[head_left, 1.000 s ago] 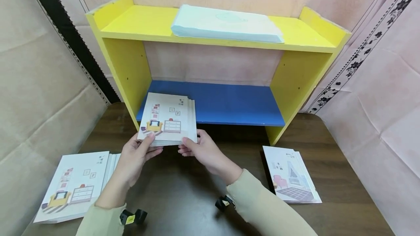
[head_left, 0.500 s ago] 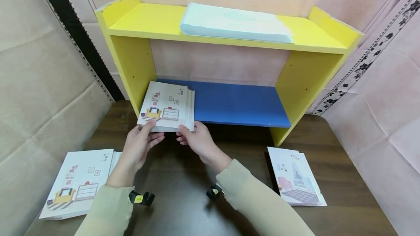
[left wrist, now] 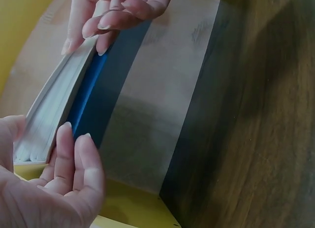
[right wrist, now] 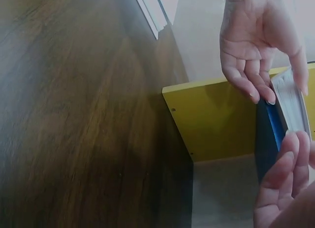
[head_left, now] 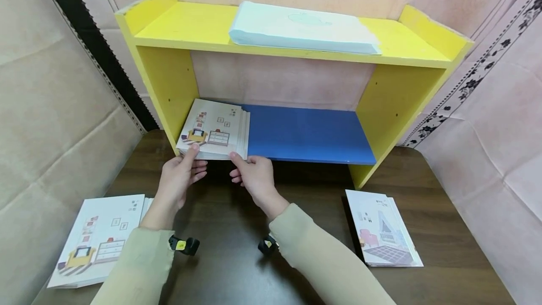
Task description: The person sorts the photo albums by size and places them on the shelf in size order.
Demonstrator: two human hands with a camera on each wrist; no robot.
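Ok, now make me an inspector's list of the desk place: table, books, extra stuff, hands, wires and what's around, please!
Surface: brown wood-grain table, arms' shadows on it.
Job's things: a white book stack, picture cover up, at the left end of the blue shelf; more books in a left stack and a right stack on the table.
Clutter: a pale blue package lying on the top yellow shelf.
Hands: left hand and right hand each pinch the white book stack's front edge, thumbs uppermost.
Cables: nothing seen.
Surroundings: pale cloth, with a floral strip at right and a black band at left.
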